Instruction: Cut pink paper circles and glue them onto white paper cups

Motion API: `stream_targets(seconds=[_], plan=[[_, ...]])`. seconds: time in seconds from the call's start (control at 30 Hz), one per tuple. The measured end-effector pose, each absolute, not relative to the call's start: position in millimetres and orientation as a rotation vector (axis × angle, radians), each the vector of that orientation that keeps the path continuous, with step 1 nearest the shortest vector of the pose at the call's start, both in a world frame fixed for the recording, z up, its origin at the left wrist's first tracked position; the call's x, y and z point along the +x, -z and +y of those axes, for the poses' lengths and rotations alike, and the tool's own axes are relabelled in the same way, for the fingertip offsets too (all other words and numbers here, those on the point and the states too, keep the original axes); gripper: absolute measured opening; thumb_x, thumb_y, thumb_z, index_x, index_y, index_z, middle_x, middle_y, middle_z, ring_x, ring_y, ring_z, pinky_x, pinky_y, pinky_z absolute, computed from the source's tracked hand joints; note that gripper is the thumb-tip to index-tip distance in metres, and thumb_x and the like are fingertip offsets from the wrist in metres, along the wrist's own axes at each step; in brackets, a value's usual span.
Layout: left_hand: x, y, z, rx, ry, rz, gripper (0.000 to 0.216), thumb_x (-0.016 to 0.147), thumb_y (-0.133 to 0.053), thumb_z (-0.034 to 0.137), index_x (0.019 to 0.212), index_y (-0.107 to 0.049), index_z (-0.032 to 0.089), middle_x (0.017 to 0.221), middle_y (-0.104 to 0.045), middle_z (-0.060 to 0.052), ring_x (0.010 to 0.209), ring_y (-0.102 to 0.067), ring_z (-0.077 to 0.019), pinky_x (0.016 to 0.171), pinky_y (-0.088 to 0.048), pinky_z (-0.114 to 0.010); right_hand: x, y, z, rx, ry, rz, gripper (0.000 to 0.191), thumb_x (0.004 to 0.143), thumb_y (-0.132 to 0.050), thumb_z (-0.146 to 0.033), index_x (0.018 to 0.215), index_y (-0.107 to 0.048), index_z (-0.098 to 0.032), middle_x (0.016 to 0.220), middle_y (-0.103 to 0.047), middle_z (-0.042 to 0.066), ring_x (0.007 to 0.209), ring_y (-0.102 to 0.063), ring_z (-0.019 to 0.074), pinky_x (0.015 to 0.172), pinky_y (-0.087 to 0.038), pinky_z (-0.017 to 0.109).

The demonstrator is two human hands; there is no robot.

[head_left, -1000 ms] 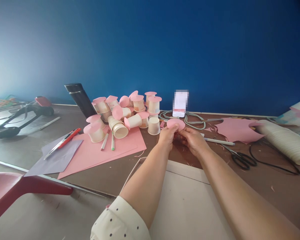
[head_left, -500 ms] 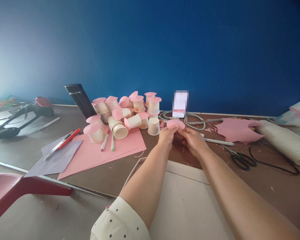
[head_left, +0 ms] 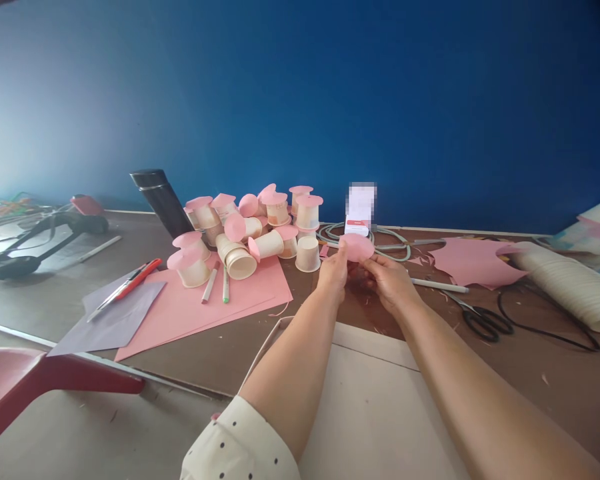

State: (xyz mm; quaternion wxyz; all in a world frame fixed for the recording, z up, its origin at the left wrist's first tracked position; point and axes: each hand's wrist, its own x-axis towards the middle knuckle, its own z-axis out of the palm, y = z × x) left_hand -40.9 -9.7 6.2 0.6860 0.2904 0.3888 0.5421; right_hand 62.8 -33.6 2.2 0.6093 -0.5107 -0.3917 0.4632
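Observation:
Between my two hands is a round pink paper disc (head_left: 359, 247), held up over the brown table. My left hand (head_left: 334, 270) pinches its left edge, with the thumb against the paper. On the lower right edge, my right hand (head_left: 387, 279) grips it with thumb and fingers closed; some of those fingertips are hidden. Just left of my hands a bare paper cup (head_left: 308, 255) stands upside down. Several more cups with pink discs on their ends are piled farther left, among them an upright one (head_left: 309, 212).
Pink sheets (head_left: 205, 313) carry two markers, beside a red cutter (head_left: 130, 283) on grey paper. A black bottle (head_left: 163, 203) leans behind. To the right lie scissors (head_left: 485, 321), a white pen (head_left: 440, 285), pink scraps (head_left: 480, 261) and a cup stack (head_left: 570, 287). A phone (head_left: 361, 210) stands behind my hands.
The pink disc has shifted slightly right and turned a little in my fingers. My left thumb has moved from the disc's front to its left edge.

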Motion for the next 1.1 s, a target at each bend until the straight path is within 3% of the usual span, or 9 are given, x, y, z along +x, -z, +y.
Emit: stream_targets(seconds=[0.07,0.13,0.27,0.47,0.6,0.7,0.9,1.1], plan=[[-41,-12,-12,0.628,-1.209,0.821,0.051,0.085,-0.055,0.061,0.098,-0.068,0.014,0.088,-0.069,-0.010,0.081,-0.065,-0.0173,0.069,-0.049,-0.027,64,-4,-32,-1.172,-0.997,-0.863,0.028,0.059,-0.081,-0.040,0.063,-0.065,-0.018,0.054,-0.051,-0.004,0.051,-0.040,0.0082,0.044,-0.028,0.022],[-41,-14,-13,0.617,-1.223,0.792,0.051,0.080,-0.062,0.062,0.099,-0.068,0.015,0.090,-0.069,-0.009,0.080,-0.065,-0.0156,0.068,-0.049,-0.025,65,-5,-32,-1.164,-0.949,-0.835,0.024,0.060,-0.078,-0.038,0.065,-0.066,-0.018,0.057,-0.053,-0.003,0.052,-0.040,0.0077,0.045,-0.028,0.022],[-40,-10,-13,0.688,-1.210,0.761,0.036,0.065,-0.083,0.040,0.086,-0.069,0.015,0.083,-0.066,-0.004,0.071,-0.059,-0.0089,0.065,-0.044,-0.020,64,-7,-33,-1.172,-0.918,-0.851,0.024,0.063,-0.078,-0.040,0.066,-0.068,-0.018,0.055,-0.052,-0.004,0.052,-0.039,0.0080,0.046,-0.028,0.022],[-40,-4,-9,0.684,-1.273,0.726,0.026,0.062,-0.084,0.028,0.071,-0.064,0.013,0.065,-0.058,0.001,0.058,-0.049,-0.0056,0.056,-0.036,-0.020,61,-7,-37,-1.205,-0.937,-0.987,0.030,0.064,-0.079,-0.046,0.070,-0.070,-0.018,0.053,-0.050,-0.004,0.053,-0.040,0.0091,0.048,-0.029,0.023],[-42,-3,-7,0.666,-1.318,0.772,0.026,0.063,-0.083,0.028,0.070,-0.063,0.014,0.065,-0.056,0.002,0.057,-0.046,-0.0051,0.057,-0.036,-0.020,62,-8,-35,-1.190,-0.979,-0.872,0.036,0.061,-0.081,-0.047,0.084,-0.073,-0.020,0.069,-0.061,-0.002,0.063,-0.048,0.0116,0.049,-0.034,0.022],[-41,-3,-7,0.696,-1.314,0.805,0.028,0.062,-0.084,0.030,0.067,-0.061,0.014,0.062,-0.052,0.003,0.056,-0.044,-0.0051,0.058,-0.036,-0.021,63,-12,-35,-1.104,-1.079,-0.734,0.038,0.056,-0.085,-0.044,0.083,-0.071,-0.021,0.081,-0.065,-0.002,0.068,-0.051,0.0117,0.050,-0.037,0.021],[-40,-5,-12,0.872,-1.237,0.903,0.032,0.066,-0.081,0.036,0.060,-0.058,0.015,0.053,-0.046,0.004,0.052,-0.035,-0.0062,0.054,-0.029,-0.024,60,-17,-37,-1.009,-1.176,-0.650,0.039,0.048,-0.090,-0.034,0.075,-0.067,-0.020,0.070,-0.062,-0.004,0.062,-0.047,0.0091,0.049,-0.036,0.019],[-39,-5,-13,0.845,-1.207,0.932,0.031,0.059,-0.085,0.033,0.063,-0.061,0.016,0.056,-0.052,0.003,0.054,-0.042,-0.0082,0.058,-0.035,-0.024,61,-13,-34,-1.052,-1.081,-0.641,0.038,0.047,-0.090,-0.038,0.065,-0.062,-0.018,0.062,-0.059,-0.003,0.055,-0.046,0.0087,0.046,-0.033,0.022]])
